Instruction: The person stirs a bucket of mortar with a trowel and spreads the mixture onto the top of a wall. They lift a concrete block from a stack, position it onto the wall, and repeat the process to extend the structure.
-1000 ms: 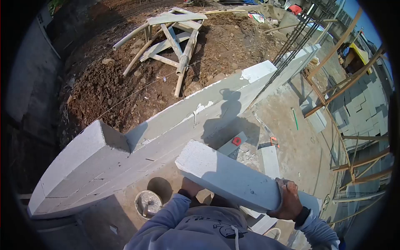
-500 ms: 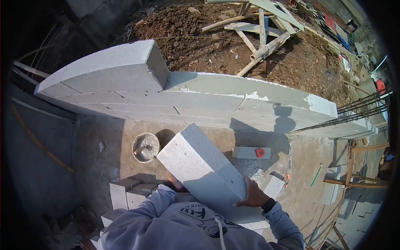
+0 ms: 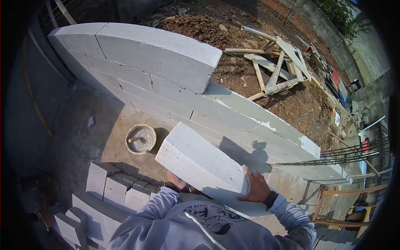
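I carry a long white aerated concrete block (image 3: pixel 201 160) in front of my chest, tilted, with its near part in shade. My right hand (image 3: pixel 255 186) clasps its right end, thumb on the near face and fingers over the edge. Under its left part, my left hand (image 3: pixel 178 182) grips it, the fingers partly hidden by the block. Beyond stands a low wall of the same blocks (image 3: pixel 137 81). Its upper course ends in a step, and the lower top on the right (image 3: pixel 254 112) bears grey mortar patches.
A bucket of mortar (image 3: pixel 141 139) with a handled tool in it stands on the floor by the wall. Stacked blocks (image 3: pixel 114 191) lie at lower left. Steel bars (image 3: pixel 354 154) stick out at the right wall end. Bamboo poles and planks (image 3: pixel 273 66) lie on soil behind.
My view has turned, so the wall now slants down to the right. The block stays in both hands and lies more level. More stacked blocks show at lower left.
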A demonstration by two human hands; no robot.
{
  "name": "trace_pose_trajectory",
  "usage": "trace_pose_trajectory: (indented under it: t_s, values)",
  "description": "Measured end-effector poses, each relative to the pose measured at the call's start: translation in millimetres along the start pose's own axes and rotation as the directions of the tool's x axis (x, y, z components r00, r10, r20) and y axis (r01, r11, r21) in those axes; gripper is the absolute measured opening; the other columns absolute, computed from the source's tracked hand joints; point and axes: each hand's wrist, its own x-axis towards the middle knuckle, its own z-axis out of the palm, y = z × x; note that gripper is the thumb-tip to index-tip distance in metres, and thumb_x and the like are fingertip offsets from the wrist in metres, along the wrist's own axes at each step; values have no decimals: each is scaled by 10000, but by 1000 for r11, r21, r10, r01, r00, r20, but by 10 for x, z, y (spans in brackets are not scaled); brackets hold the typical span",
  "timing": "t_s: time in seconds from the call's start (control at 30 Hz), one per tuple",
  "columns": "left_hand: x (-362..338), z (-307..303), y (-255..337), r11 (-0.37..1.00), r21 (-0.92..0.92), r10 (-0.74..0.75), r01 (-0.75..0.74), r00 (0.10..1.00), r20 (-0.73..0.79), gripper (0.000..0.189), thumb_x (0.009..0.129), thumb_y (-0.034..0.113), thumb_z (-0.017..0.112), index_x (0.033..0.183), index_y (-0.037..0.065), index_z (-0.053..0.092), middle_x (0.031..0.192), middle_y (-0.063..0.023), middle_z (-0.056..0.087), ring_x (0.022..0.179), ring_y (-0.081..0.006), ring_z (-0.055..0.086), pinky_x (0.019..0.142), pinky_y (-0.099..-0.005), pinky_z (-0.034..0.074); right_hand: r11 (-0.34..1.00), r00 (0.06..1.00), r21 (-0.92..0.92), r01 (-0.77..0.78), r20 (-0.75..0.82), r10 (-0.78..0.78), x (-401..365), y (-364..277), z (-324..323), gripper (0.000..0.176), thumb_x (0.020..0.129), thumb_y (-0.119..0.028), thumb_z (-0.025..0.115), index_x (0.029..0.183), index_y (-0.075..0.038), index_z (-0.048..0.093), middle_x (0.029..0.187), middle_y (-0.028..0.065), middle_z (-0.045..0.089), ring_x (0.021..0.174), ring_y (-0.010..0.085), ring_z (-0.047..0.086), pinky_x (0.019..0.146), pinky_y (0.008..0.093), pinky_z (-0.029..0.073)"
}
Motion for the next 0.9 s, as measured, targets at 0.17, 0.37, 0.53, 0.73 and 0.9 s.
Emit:
trace_pose_trajectory:
  t_s: [0.17, 0.37, 0.53, 0.73, 0.9]
  values:
    - [798, 76, 340, -209, -967, -378, 144, 901, 215, 531, 917, 429, 349, 1284, 49, 400, 1278, -128, 475, 1145, -300, 481, 952, -460, 389, 953, 923, -288, 97, -331, -194, -307, -69, -705, 1163, 467, -451, 809, 1365, 28, 245, 1123, 261, 415, 1024, 388, 441, 906, 446, 353]
    - [1497, 165, 562, -148, -987, -215, 65, 972, 96, 560, 923, 486, 311, 1305, 80, 369, 1302, -111, 455, 1188, -294, 448, 967, -473, 370, 917, 907, -398, -8, -388, -160, -480, -160, -1660, 1096, 465, -358, 824, 1353, 7, 295, 1053, 210, 416, 965, 365, 436, 847, 444, 339]
    - [1818, 672, 634, 203, -968, -433, 148, 900, 47, 586, 912, 574, 273, 1303, 152, 382, 1254, -60, 494, 1055, -244, 535, 852, -421, 443, 926, 912, -372, 59, -358, -202, -302, 266, -2162, 1132, 408, -337, 841, 1359, -26, 311, 1099, 172, 461, 1015, 334, 473, 896, 410, 382]
    - [2242, 1074, 709, 277, -951, -658, 139, 748, -83, 382, 901, 415, 486, 1136, 114, 503, 957, -34, 587, 817, -142, 589, 686, -307, 495, 900, 866, -403, 166, -377, -329, 56, 1045, -2398, 1121, 389, -341, 847, 1341, -21, 349, 1072, 172, 476, 999, 333, 484, 886, 409, 390]
    - [2549, 1363, 585, 434, -901, -683, 25, 661, -311, 250, 848, 225, 615, 1026, 58, 560, 869, -36, 603, 737, -132, 597, 648, -258, 504, 916, 848, -368, 159, -424, -317, 402, 1323, -2430, 1048, 419, -372, 837, 1334, -102, 402, 1089, 232, 436, 1025, 383, 448, 906, 451, 368]
